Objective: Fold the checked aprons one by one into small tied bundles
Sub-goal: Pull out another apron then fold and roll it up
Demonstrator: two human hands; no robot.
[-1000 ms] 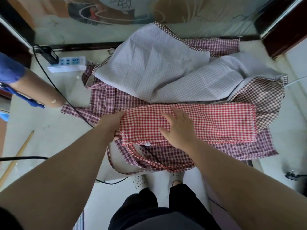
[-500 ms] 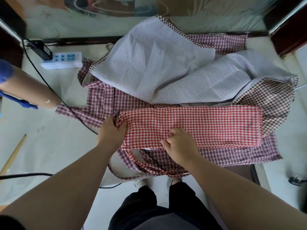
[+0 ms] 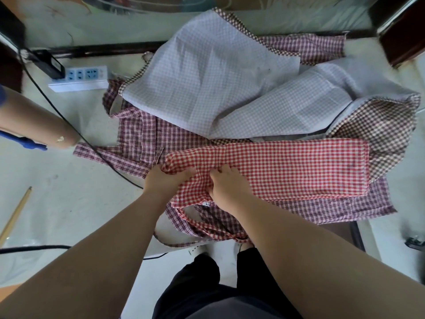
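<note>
A soft red-and-white gingham apron [image 3: 287, 166], folded into one long flat strip, lies on a pale table [image 3: 57, 180] atop three crumpled checked aprons: maroon plaid [image 3: 142, 134], pale lilac [image 3: 202, 72] and brown gingham [image 3: 379, 134]. The person's left hand [image 3: 161, 180] grips its bunched left end. The right hand [image 3: 227, 185], just beside, pinches a fold of the same cloth.

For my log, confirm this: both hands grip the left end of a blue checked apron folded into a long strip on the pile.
Wrong colour: the head view shows the left hand and right hand gripping a red checked apron; the rest holds.
</note>
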